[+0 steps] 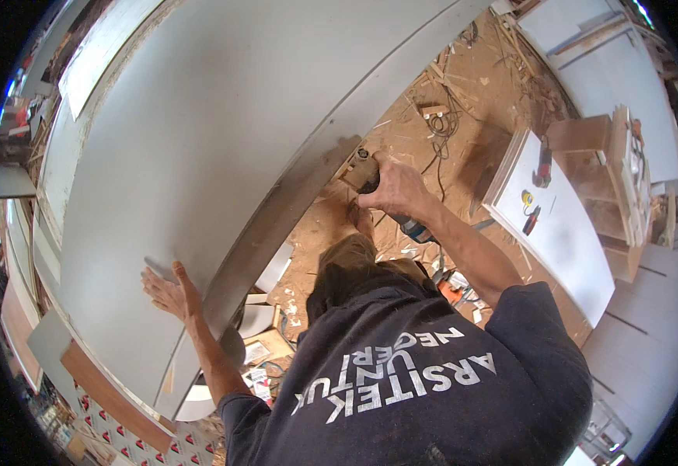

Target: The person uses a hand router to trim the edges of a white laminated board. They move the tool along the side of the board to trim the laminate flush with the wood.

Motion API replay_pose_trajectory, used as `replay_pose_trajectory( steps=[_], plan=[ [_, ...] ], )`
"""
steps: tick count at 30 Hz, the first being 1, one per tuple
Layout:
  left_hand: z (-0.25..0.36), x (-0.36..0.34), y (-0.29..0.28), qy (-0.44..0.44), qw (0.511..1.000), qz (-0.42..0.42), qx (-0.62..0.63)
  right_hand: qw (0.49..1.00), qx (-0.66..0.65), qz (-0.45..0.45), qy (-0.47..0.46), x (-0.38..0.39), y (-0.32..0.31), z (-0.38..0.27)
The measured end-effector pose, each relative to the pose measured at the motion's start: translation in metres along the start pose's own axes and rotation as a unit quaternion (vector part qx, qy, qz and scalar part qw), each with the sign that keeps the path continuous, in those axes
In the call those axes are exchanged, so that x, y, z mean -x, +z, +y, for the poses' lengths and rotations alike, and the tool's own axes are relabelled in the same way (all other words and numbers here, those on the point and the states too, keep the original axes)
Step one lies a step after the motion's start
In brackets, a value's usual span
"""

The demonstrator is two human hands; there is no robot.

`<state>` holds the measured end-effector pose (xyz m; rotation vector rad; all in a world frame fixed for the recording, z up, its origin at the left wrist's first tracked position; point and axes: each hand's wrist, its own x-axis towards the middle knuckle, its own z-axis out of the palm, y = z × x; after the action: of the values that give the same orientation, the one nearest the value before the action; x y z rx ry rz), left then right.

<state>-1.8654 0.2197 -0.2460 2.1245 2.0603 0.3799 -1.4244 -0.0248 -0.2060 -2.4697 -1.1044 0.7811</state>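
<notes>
A large, light grey curved panel (191,116) stretches from the upper middle down to the lower left, its darker edge strip facing me. My left hand (172,293) rests against the panel's face near its lower part, fingers stretched and thumb raised. At that edge, my right hand (401,189) is wrapped round a hand-held power tool (360,172) with a dusty tan front, a small round knob and a blue rear part. The tool's front sits at or very close to the edge strip; its working face is hidden. Below is my dark shirt (401,349).
To the right, a white board (564,225) carries a red-and-black tool (542,165), a smaller red-handled tool (531,220) and a yellow round item (527,200). Behind it stands a brown wooden box unit (587,155). A coiled cable (441,124) and wood scraps lie on the dusty brown floor (471,93).
</notes>
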Motion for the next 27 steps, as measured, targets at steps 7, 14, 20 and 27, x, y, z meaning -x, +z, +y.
replay_pose_trajectory(
  steps=[7, 14, 20, 27],
  plan=[
    [-0.001, -0.005, 0.003, 0.009, 0.999, 0.006, 0.038, 0.999, -0.011, -0.045, 0.013, 0.038, 0.037, -0.053],
    [0.017, -0.002, -0.018, 0.025, 0.997, -0.052, 0.049, 0.999, -0.009, -0.043, -0.004, 0.065, 0.086, -0.082],
    [0.006, -0.007, -0.002, 0.017, 0.997, -0.048, 0.066, 0.998, -0.042, -0.045, -0.011, 0.096, 0.119, -0.121],
    [0.01, -0.004, -0.006, 0.034, 0.993, -0.048, 0.099, 0.999, -0.026, -0.035, 0.0, 0.123, 0.151, -0.154]
  ],
)
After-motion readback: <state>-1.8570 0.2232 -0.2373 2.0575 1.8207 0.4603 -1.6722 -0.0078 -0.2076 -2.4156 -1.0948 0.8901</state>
